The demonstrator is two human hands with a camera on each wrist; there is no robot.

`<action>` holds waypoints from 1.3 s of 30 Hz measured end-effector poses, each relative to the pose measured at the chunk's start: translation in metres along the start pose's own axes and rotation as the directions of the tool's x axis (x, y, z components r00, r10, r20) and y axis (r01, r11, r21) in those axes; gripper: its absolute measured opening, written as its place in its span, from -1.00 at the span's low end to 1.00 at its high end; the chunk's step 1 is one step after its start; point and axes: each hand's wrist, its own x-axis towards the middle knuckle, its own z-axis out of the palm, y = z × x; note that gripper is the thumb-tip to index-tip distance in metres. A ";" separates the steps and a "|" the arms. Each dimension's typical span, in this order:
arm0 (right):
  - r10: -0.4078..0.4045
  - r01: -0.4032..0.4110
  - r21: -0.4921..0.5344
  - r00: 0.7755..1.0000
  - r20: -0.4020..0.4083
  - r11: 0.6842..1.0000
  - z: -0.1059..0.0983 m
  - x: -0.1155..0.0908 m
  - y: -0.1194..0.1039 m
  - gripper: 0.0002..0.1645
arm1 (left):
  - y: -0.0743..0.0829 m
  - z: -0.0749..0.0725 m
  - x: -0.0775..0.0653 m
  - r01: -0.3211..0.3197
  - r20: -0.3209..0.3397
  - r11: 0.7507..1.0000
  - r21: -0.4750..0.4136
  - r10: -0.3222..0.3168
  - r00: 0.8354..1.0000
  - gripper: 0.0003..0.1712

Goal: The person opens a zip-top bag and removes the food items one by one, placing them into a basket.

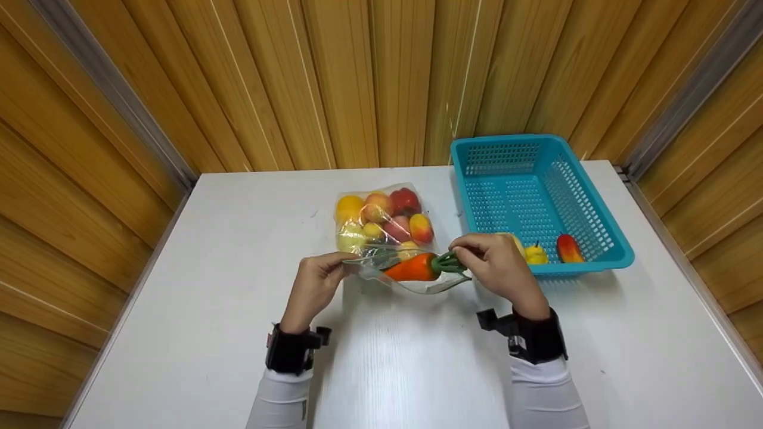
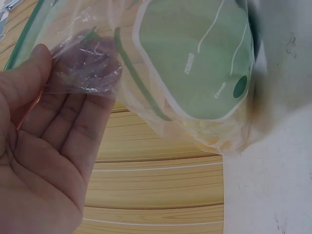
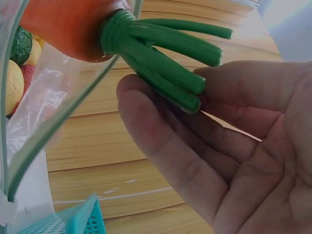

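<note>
A clear zip bag (image 1: 422, 288) full of toy fruit lies on the table, its mouth turned toward me. My left hand (image 1: 314, 289) pinches the left corner of that mouth between thumb and fingers. In the left wrist view, a green printed label (image 2: 195, 58) shows on the bag's underside. An orange toy carrot (image 1: 414, 267) lies across the opening with its tip pointing left, inside the mouth. My right hand (image 1: 503, 265) holds the carrot by its green stalks (image 3: 168, 53), between thumb and fingertips. Through the film show an orange (image 1: 349, 210), a red pepper (image 1: 405, 201) and several other pieces.
At the right stands a blue plastic basket (image 1: 601, 205) with perforated walls. Near its front wall lie a yellow pear (image 1: 536, 255) and a red-and-yellow mango (image 1: 568, 248), with another yellow piece partly hidden behind my right hand. Wood-patterned panels (image 1: 340, 77) border the white table (image 1: 250, 238).
</note>
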 end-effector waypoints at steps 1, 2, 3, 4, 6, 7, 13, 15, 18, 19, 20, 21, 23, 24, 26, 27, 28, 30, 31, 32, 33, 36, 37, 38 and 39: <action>0.006 -0.006 0.007 1.000 -0.013 1.000 -0.002 0.000 0.001 -0.85 | 0.000 0.000 0.000 -0.003 0.000 1.000 0.002 0.003 1.000 -0.83; 0.016 -0.016 0.017 1.000 -0.024 1.000 -0.004 -0.001 0.002 -0.85 | 0.000 0.000 0.000 -0.006 -0.002 1.000 0.003 0.006 1.000 -0.83; 0.029 -0.028 0.029 0.999 -0.035 0.999 -0.006 -0.001 0.002 -0.85 | 0.000 0.000 0.000 -0.009 -0.004 1.000 0.003 0.009 1.000 -0.83; 0.042 -0.040 0.040 0.998 -0.048 0.998 -0.008 -0.002 0.003 -0.84 | 0.000 0.000 0.000 -0.011 -0.004 1.000 0.002 0.011 1.000 -0.83; 0.070 -0.064 0.078 0.994 -0.079 0.995 -0.014 -0.003 0.005 -0.84 | 0.000 0.000 0.000 -0.015 -0.004 1.000 0.001 0.015 1.000 -0.82; 0.085 -0.076 0.097 0.992 -0.097 0.992 -0.017 -0.004 0.006 -0.84 | 0.000 0.000 0.000 -0.017 -0.003 1.000 -0.002 0.017 1.000 -0.82; 0.190 -0.148 0.209 0.961 -0.201 0.967 -0.036 -0.011 0.011 -0.81 | 0.000 0.000 0.000 -0.012 0.001 1.000 -0.007 0.012 1.000 -0.82; 0.229 -0.176 0.229 0.945 -0.235 0.957 -0.043 -0.014 0.013 -0.78 | 0.000 0.000 0.000 -0.009 0.001 1.000 -0.006 0.009 1.000 -0.83; 0.276 -0.205 0.253 0.917 -0.289 0.946 -0.054 -0.020 0.016 -0.72 | 0.000 0.000 0.000 -0.006 0.002 1.000 -0.007 0.006 1.000 -0.83; 0.290 -0.206 0.276 0.906 -0.310 0.939 -0.057 -0.022 0.017 -0.71 | 0.000 0.000 0.000 -0.006 0.002 1.000 -0.008 0.006 1.000 -0.83; 0.303 -0.201 0.309 0.894 -0.329 0.929 -0.060 -0.024 0.018 -0.70 | 0.000 0.001 0.000 -0.006 0.001 1.000 -0.009 0.006 1.000 -0.83; 0.314 -0.187 0.350 0.882 -0.350 0.918 -0.063 -0.026 0.020 -0.70 | 0.000 0.001 0.000 -0.005 0.001 1.000 -0.010 0.005 1.000 -0.82; 0.337 -0.150 0.438 0.857 -0.389 0.886 -0.068 -0.029 0.022 -0.70 | 0.000 0.001 0.000 -0.006 0.000 1.000 -0.012 0.006 1.000 -0.82; 0.345 -0.125 0.476 0.845 -0.409 0.871 -0.070 -0.030 0.024 -0.71 | 0.000 0.001 0.000 -0.007 0.001 1.000 -0.013 0.007 1.000 -0.82; 0.354 -0.069 0.534 0.819 -0.452 0.843 -0.074 -0.032 0.027 -0.71 | 0.000 0.001 -0.001 -0.012 0.002 1.000 -0.010 0.012 1.000 -0.82; 0.358 -0.041 0.561 0.807 -0.469 0.827 -0.076 -0.033 0.028 -0.71 | 0.000 0.001 -0.001 -0.015 0.003 1.000 -0.008 0.015 1.000 -0.82; 0.358 -0.019 0.572 0.797 -0.486 0.820 -0.077 -0.034 0.030 -0.71 | 0.000 0.001 -0.001 -0.017 0.003 1.000 -0.005 0.017 1.000 -0.82; 0.353 0.024 0.588 0.780 -0.517 0.808 -0.080 -0.035 0.033 -0.70 | -0.001 0.001 -0.002 -0.021 0.004 1.000 0.003 0.021 1.000 -0.82; 0.352 0.042 0.596 0.773 -0.528 0.802 -0.081 -0.035 0.034 -0.70 | 0.000 0.000 -0.002 -0.022 0.003 1.000 0.006 0.022 1.000 -0.82; 0.355 0.058 0.606 0.765 -0.537 0.793 -0.082 -0.036 0.036 -0.70 | 0.000 0.001 -0.002 -0.022 0.004 1.000 0.006 0.022 1.000 -0.82; 0.354 0.075 0.610 0.757 -0.550 0.789 -0.083 -0.036 0.037 -0.71 | 0.000 0.001 -0.002 -0.021 0.004 1.000 0.005 0.021 1.000 -0.81; 0.354 0.106 0.604 0.726 -0.590 0.790 -0.085 -0.036 0.042 -0.73 | 0.000 0.001 -0.002 -0.021 0.002 1.000 0.002 0.021 1.000 -0.80; 0.355 0.113 0.600 0.715 -0.602 0.792 -0.085 -0.035 0.044 -0.73 | 0.000 0.001 -0.001 -0.021 0.002 1.000 0.003 0.021 1.000 -0.80; 0.355 0.117 0.594 0.705 -0.614 0.796 -0.086 -0.034 0.046 -0.74 | 0.000 0.001 -0.001 -0.022 0.002 1.000 0.003 0.022 1.000 -0.80; 0.354 0.117 0.587 0.698 -0.623 0.801 -0.085 -0.033 0.048 -0.75 | 0.001 0.001 -0.001 -0.023 0.001 1.000 0.005 0.023 1.000 -0.80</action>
